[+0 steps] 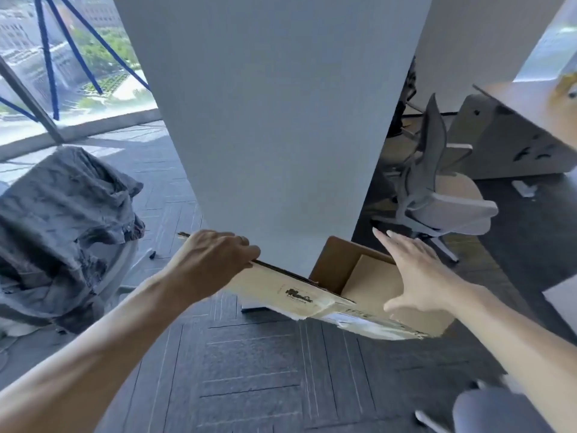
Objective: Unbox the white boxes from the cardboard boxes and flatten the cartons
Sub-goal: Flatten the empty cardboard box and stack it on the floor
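Rising from the carton (368,289) toward the frame's top, the white box (281,120) stands between left hand (215,254), its grip closed on the carton's rim, and open, empty right hand (418,276).

floor: dark grey carpet tiles (249,370) | left: chair draped with a grey cloth (62,220), window (78,57) with blue struts behind it | right: pale grey office chair (443,207) tipped over, wooden desk (524,101) beyond | bottom right: rounded grey chair part (496,410)
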The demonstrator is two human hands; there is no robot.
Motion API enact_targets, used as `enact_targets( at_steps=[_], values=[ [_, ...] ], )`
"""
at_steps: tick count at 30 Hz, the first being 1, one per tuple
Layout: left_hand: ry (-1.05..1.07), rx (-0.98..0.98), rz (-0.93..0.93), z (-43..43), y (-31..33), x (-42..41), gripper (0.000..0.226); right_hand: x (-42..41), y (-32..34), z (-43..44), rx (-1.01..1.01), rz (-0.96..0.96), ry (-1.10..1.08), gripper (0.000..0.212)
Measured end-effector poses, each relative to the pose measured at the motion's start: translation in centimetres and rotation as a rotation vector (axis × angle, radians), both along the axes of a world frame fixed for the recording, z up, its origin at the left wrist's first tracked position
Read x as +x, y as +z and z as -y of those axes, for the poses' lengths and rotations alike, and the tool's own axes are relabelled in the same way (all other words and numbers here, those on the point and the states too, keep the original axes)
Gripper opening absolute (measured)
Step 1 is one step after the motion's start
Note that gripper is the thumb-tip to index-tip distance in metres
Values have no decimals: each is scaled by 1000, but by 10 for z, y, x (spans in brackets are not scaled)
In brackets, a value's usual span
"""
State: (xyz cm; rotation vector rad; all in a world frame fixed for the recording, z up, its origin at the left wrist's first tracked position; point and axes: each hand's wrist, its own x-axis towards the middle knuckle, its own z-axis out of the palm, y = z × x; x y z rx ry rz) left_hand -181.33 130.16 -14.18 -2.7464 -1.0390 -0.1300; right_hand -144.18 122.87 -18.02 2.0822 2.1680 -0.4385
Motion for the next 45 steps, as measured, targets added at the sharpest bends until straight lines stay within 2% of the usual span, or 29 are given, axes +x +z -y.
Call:
enact_targets(
  at_steps=[2, 3, 6, 9, 12, 14, 17, 23, 27, 30, 35, 38, 45],
  values=[
    [-21, -14, 26, -6, -11, -11, 19, -4, -12, -7, -36, -10, -38, 133],
    [-18, -43, 41, -7, -18, -16, 18, -6, -20, -8, -46, -29, -54, 114],
    [61, -103, 32, -8, -45, -22, 18, -15, -36, -9, -10, -28, 15, 25],
    [222, -193, 34, -3, -78, -26, 16, -22, -57, -20, 78, -3, 108, 10],
    [352, -299, 12, 7, -116, -23, 16, -19, -87, -28, 140, 111, 193, 14],
    [400, -352, -2, 17, -145, -21, 17, -19, -112, -27, 113, 147, 225, 10],
    [463, -427, -31, 35, -199, -20, 15, -21, -155, -17, 16, 116, 236, 4],
    [489, -654, -139, 58, -308, -24, 13, -27, -264, 16, -187, 123, 255, 14],
    [474, -727, -180, 53, -383, -37, 16, -33, -335, 9, -274, 123, 327, 5],
    [483, -776, -209, 35, -465, -42, 20, -39, -415, -11, -303, 136, 306, 15],
    [497, -920, -323, 9, -641, -44, 19, -57, -593, -38, -478, 105, 280, 24],
    [476, -922, -366, -13, -727, -38, 20, -54, -682, -56, -513, 93, 262, 35],
    [570, -861, -217, -111, -836, -26, 29, -37, -781, -155, -436, 43, 268, 17]
  ],
)
